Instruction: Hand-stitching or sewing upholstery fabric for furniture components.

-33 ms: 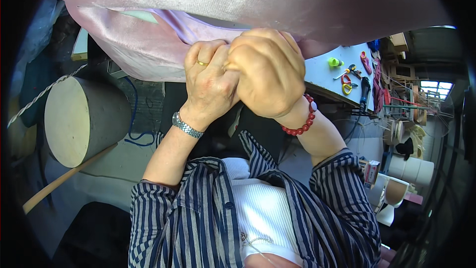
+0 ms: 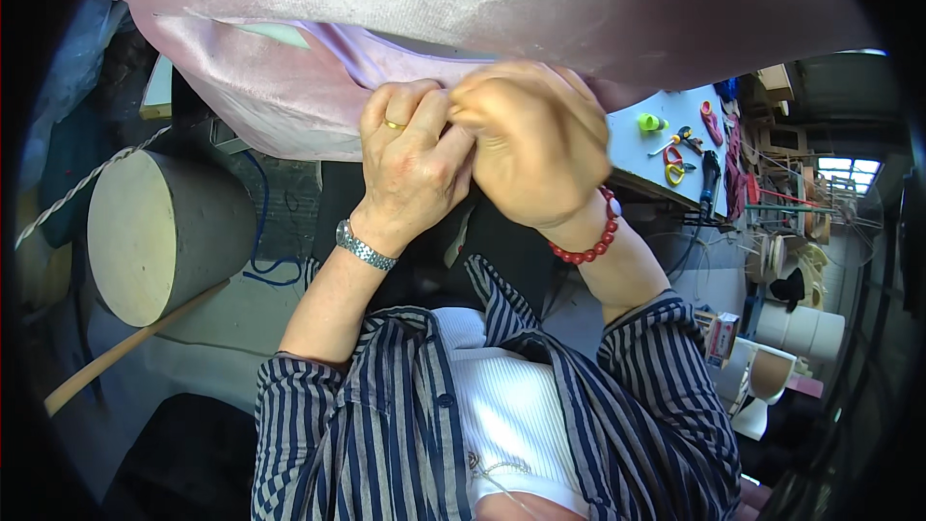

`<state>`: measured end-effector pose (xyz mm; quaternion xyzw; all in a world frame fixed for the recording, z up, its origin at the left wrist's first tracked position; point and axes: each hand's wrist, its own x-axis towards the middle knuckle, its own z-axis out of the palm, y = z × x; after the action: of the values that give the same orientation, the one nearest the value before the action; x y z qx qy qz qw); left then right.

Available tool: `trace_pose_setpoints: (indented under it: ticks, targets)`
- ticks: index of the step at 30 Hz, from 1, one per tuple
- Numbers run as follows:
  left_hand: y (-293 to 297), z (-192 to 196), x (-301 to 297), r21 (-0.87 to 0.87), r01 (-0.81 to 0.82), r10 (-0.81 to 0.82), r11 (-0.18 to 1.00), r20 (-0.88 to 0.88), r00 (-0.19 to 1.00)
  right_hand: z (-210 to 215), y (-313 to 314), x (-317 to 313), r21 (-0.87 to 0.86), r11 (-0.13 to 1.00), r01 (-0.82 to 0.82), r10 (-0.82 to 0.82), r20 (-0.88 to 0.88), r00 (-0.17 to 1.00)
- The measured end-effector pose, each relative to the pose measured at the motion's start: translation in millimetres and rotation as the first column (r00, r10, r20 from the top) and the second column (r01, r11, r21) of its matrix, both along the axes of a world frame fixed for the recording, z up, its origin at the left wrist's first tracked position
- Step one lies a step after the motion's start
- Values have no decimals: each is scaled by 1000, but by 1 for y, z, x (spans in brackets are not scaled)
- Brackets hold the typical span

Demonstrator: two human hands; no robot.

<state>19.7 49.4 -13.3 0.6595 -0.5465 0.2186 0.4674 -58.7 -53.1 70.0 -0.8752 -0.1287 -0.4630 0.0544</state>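
Observation:
Pink velvety fabric (image 2: 289, 96) spans the top of the view, with a gap along its edge showing a lilac lining (image 2: 362, 58). My left hand (image 2: 410, 154) is closed on the lower edge of this fabric, its fingertips tucked out of sight. Right beside it, touching or nearly so, my right hand (image 2: 535, 145) has its fingers drawn together in a pinch and is smeared by motion. Whatever sits between those fingers is hidden or too small to name.
At the right, a pale worktable (image 2: 641, 150) bears scissors (image 2: 673, 164), a screwdriver (image 2: 666, 145) and a bright green cup-like piece (image 2: 652, 123). A large grey cylinder (image 2: 174, 232) stands at the left, near a wooden pole (image 2: 135, 347) and blue cord (image 2: 260, 193).
My right hand has shifted slightly to the right, away from my left hand, and its outline is more blurred. My left hand and the fabric stay almost in place.

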Motion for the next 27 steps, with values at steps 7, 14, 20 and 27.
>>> trace_pose_setpoints:
  ticks: [7,14,20,27]
  targets:
    - [2,-2,0,5,-39,39,999,3,999,54,-6,-87,597,802,25,-107,102,989]
    - [-2,-2,0,5,-43,42,999,12,999,176,-64,-254,629,734,-257,-143,514,846]
    - [-3,-3,0,1,-53,53,999,18,998,209,-83,-326,536,828,164,-541,688,483]
    - [-4,-2,-1,-2,-57,57,998,27,998,126,-99,-267,689,649,323,-680,336,652]
